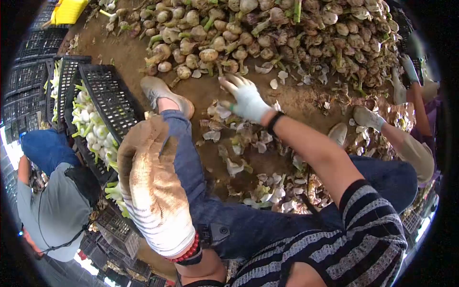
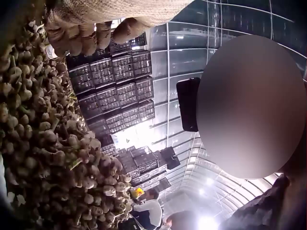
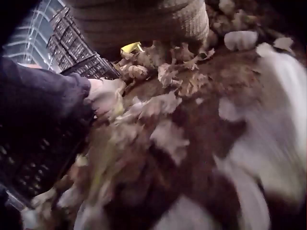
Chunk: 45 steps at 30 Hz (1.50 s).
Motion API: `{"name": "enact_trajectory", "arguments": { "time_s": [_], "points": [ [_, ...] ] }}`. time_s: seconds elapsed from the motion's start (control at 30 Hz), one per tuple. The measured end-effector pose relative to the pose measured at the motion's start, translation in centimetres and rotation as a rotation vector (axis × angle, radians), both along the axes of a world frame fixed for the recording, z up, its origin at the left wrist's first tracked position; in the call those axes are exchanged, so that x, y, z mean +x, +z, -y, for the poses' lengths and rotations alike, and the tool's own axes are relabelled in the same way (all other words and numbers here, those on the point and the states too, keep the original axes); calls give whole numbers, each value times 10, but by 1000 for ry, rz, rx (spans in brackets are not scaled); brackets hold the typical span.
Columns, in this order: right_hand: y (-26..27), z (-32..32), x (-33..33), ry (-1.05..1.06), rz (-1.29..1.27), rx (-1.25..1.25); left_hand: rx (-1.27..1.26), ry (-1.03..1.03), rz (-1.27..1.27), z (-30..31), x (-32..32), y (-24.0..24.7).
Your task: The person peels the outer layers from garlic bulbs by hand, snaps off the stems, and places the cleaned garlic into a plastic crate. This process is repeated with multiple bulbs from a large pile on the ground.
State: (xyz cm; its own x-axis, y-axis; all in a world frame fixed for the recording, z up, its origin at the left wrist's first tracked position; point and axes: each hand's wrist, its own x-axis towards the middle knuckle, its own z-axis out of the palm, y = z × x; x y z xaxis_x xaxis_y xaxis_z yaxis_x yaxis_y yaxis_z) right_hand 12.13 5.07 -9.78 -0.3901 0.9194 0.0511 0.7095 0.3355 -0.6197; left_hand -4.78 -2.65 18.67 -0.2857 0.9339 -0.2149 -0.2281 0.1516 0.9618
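Note:
My right hand (image 1: pixel 246 100), in a pale glove with several fingers bare, reaches over the ground to the near edge of a big heap of unpeeled garlic bulbs (image 1: pixel 208 55). Its fingers are spread and no bulb shows in them. My left hand (image 1: pixel 148 148), in a stained tan glove, is beside the crate (image 1: pixel 107 95) on the left. In the left wrist view the gloved fingers (image 2: pixel 86 40) hang loosely bent, with a gap at the thumb and nothing visible between them. White trimmed garlic (image 1: pixel 91 126) with green stems fills a crate nearby.
Loose garlic skins (image 1: pixel 258 138) litter the ground between my legs. My shoe (image 1: pixel 167 95) is near the heap. A person in grey (image 1: pixel 62 205) sits at the left, another gloved worker (image 1: pixel 416 91) at the right. Stacked black crates (image 2: pixel 115 86) and a yellow container (image 1: pixel 69 12) stand beyond.

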Motion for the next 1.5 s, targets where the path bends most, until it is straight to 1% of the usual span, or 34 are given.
{"name": "enact_trajectory", "arguments": {
  "time_s": [0.1, 0.13, 0.2, 0.27, 0.33, 0.37, 0.4, 0.43, 0.47, 0.5, 0.53, 0.6, 0.63, 0.67, 0.7, 0.73, 0.77, 0.8, 0.83, 0.87, 0.9, 0.93, 1.0, 1.07, 1.13, 1.2, 1.23, 1.27, 1.3, 1.33, 1.37, 1.4, 1.47, 1.5],
  "points": [
    [-15, -15, -32, 184, 245, -35, -4, 48, 66, -2, 3, -1],
    [-16, -4, -34, 187, 249, -33, -2, 51, 70, -1, 1, -2],
    [-17, 34, -32, 402, 317, -25, 61, -15, 83, 2, -1, -4],
    [-30, 76, -10, 525, 167, 56, 91, -19, 110, 2, 0, -4],
    [-22, 128, 29, 554, 114, -14, 101, -9, 159, 5, 3, -4],
    [7, 150, 51, 638, 142, -219, 80, 12, 121, 5, 3, -4],
    [5, 181, 79, 802, 208, -232, 112, 12, 142, 5, 6, -1],
    [24, 208, 96, 956, 365, -482, 104, -7, 184, 4, 10, 2],
    [59, 217, 96, 1109, 464, -949, 92, -30, 223, 4, 14, 5],
    [38, 261, 127, 1120, 50, -1122, 103, -43, 268, 3, 19, 6],
    [-41, 324, 180, 1168, -122, -1069, 124, -58, 282, 4, 21, 3],
    [33, 225, 149, 1137, 58, -1131, 84, -105, 192, 5, 24, -3],
    [62, 177, 133, 816, 269, -953, 62, -98, 136, 6, 30, -1],
    [82, 126, 142, 649, 27, -827, 76, -106, 143, 4, 33, -5],
    [71, 85, 129, 124, 125, -716, 50, -105, 106, 2, 36, -12],
    [79, 50, 133, 0, 51, 36, 23, -103, 66, 0, 38, -15],
    [89, 3, 136, -149, -60, 327, -9, -150, -61, 0, 42, -6],
    [96, -31, 140, -425, -135, 290, -72, -198, -118, -2, 43, -4],
    [129, -55, 140, -569, -180, 460, -106, -193, -153, -2, 48, 3],
    [129, -90, 152, -694, -218, 270, -142, -189, -187, -1, 54, 9],
    [156, -103, 147, -791, -106, 92, -110, -217, -131, -1, 57, 6],
    [145, -132, 155, -862, 25, -23, -76, -244, -75, -2, 59, 1],
    [122, -166, 157, -797, 29, -110, -78, -238, -83, -5, 63, -3],
    [116, -176, 154, -835, 107, -272, -89, -239, -134, -6, 63, -8],
    [130, -167, 151, -826, 93, -248, -80, -235, -115, -7, 62, -20],
    [146, -142, 149, -704, -290, -37, -73, -221, -93, -7, 60, -31],
    [171, -118, 140, -636, -274, 57, -79, -222, 53, -6, 60, -31],
    [167, -104, 142, -451, -113, 456, -70, -218, 53, -5, 64, -28],
    [206, -70, 131, -285, -146, 502, 79, -242, 23, -2, 71, -24],
    [227, -42, 126, -274, -37, 457, 227, -269, -10, 0, 74, -19],
    [250, -17, 118, -163, -13, 443, 207, -351, -76, -1, 74, -30],
    [268, 5, 115, -55, 124, 568, 214, -361, -76, -1, 77, -29],
    [281, 32, 120, -5, 175, 576, 76, -635, 243, 1, 87, -25],
    [287, 42, 123, -16, 177, 602, -142, -561, 577, 5, 94, -27]
  ]
}}
